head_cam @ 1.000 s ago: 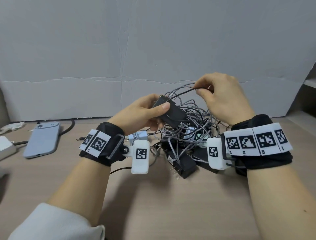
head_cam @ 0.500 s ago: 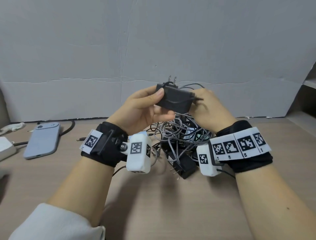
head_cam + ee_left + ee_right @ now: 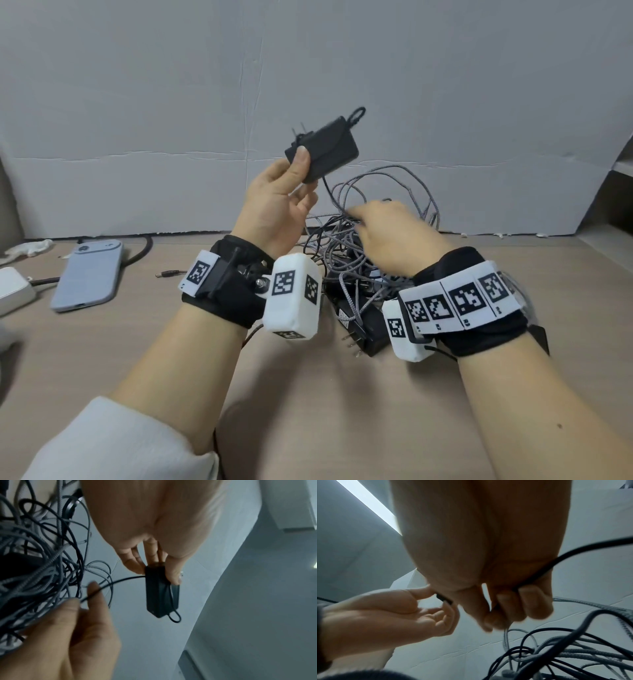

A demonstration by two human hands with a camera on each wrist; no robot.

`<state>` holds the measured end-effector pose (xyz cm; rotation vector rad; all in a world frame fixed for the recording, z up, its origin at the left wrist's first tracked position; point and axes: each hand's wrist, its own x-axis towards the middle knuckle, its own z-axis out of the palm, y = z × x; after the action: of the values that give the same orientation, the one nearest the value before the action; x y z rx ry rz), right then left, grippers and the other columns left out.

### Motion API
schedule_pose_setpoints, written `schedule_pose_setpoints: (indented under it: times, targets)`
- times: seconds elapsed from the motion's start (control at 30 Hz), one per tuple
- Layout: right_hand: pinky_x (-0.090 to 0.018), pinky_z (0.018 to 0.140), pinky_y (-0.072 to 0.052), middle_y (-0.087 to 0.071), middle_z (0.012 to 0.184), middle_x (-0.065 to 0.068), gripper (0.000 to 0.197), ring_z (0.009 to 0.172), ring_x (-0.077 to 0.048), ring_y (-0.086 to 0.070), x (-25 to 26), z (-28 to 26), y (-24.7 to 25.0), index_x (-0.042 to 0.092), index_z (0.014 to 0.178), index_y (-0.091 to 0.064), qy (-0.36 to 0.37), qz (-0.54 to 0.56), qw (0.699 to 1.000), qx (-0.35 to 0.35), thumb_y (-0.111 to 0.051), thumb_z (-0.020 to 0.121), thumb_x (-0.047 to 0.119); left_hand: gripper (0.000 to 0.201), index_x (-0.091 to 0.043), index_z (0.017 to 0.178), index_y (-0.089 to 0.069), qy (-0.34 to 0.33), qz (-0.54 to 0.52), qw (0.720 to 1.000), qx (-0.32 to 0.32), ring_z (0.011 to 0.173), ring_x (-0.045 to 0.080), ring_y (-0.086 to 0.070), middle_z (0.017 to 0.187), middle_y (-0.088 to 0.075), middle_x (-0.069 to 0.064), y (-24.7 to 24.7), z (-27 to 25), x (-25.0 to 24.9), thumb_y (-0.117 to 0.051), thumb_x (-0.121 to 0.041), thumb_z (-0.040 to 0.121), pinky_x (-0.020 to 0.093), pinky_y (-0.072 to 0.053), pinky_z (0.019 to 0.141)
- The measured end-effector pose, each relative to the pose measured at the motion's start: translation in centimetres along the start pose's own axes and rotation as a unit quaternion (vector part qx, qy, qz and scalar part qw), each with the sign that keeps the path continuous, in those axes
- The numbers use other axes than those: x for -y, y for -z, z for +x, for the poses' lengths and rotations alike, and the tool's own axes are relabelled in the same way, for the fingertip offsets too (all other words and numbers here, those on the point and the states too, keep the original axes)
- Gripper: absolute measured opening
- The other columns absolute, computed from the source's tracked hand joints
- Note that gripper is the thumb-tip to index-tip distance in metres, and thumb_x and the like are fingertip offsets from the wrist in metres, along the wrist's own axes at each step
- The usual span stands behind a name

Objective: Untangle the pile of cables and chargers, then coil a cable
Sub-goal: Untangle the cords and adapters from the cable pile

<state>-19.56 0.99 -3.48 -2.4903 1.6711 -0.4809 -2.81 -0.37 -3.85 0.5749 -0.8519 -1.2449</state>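
Note:
My left hand point(image 3: 291, 192) pinches a black power adapter point(image 3: 325, 147) between thumb and fingers and holds it up above the table, prongs to the left. In the left wrist view the black adapter point(image 3: 161, 592) has its thin black cable point(image 3: 120, 581) looped round it and running off to my right hand point(image 3: 82, 609). My right hand point(image 3: 387, 236) grips that black cable point(image 3: 544, 572) over the tangled pile of grey braided and black cables point(image 3: 359, 246). A second black adapter point(image 3: 363, 325) lies at the front of the pile.
A blue-grey phone point(image 3: 89, 274) lies on the wooden table point(image 3: 325, 394) at the left, near a white charger point(image 3: 13, 291) and a loose barrel plug point(image 3: 171, 274). A grey board wall point(image 3: 308, 85) stands close behind the pile. A shelf edge point(image 3: 616, 205) is at the right.
My left hand has lifted the black adapter higher and away from the pile. My right hand let go of the adapter, dropped toward the pile and took hold of the black cable.

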Motion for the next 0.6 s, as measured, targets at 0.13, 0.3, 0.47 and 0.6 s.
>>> schedule_pose_setpoints:
  times: [0.13, 0.3, 0.47, 0.6]
  targets:
    - [-0.033, 0.069, -0.048, -0.065, 0.095, -0.010, 0.019, 0.089, -0.030, -0.062, 1.7, -0.8, 0.1, 0.013, 0.097, -0.066, 0.045, -0.019, 0.996, 0.069, -0.046, 0.098, 0.014, 0.024, 0.000, 0.115, -0.061, -0.049, 0.125, 0.991, -0.008, 0.103, 0.025, -0.071, 0.113, -0.070, 0.017, 0.4, 0.1, 1.2, -0.068, -0.010, 0.094, 0.030, -0.057, 0.088]
    - [-0.033, 0.063, -0.047, -0.061, 0.076, 0.000, 0.019, 0.073, -0.021, -0.059, 1.7, -1.2, 1.5, 0.019, 0.082, -0.068, 0.090, 0.022, 0.996, 0.017, -0.053, 0.094, 0.019, 0.029, -0.011, 0.114, -0.069, -0.100, 0.328, 0.939, 0.003, 0.105, 0.021, -0.070, 0.109, -0.074, 0.007, 1.0, 0.0, 1.2, -0.078, -0.017, 0.087, 0.038, -0.056, 0.094]
    - [-0.031, 0.079, -0.047, -0.067, 0.093, 0.005, 0.024, 0.087, -0.013, -0.057, 0.4, -0.7, 2.7, 0.028, 0.101, -0.070, 0.110, 0.106, 0.982, -0.112, -0.055, 0.090, 0.013, 0.028, -0.018, 0.114, -0.071, -0.079, 0.413, 0.904, 0.082, 0.096, 0.027, -0.073, 0.107, -0.072, 0.008, 1.3, -0.2, 0.5, -0.078, -0.017, 0.087, 0.039, -0.059, 0.089]
    - [-0.050, 0.098, -0.046, -0.064, 0.103, 0.004, 0.023, 0.106, -0.024, -0.057, -1.1, -0.3, 3.2, 0.026, 0.108, -0.067, 0.126, 0.084, 0.975, -0.164, -0.057, 0.093, 0.011, 0.032, -0.019, 0.122, -0.070, -0.036, 0.440, 0.881, 0.168, 0.098, 0.028, -0.072, 0.109, -0.072, 0.010, 1.6, -0.6, -0.3, -0.075, -0.016, 0.090, 0.038, -0.059, 0.088]
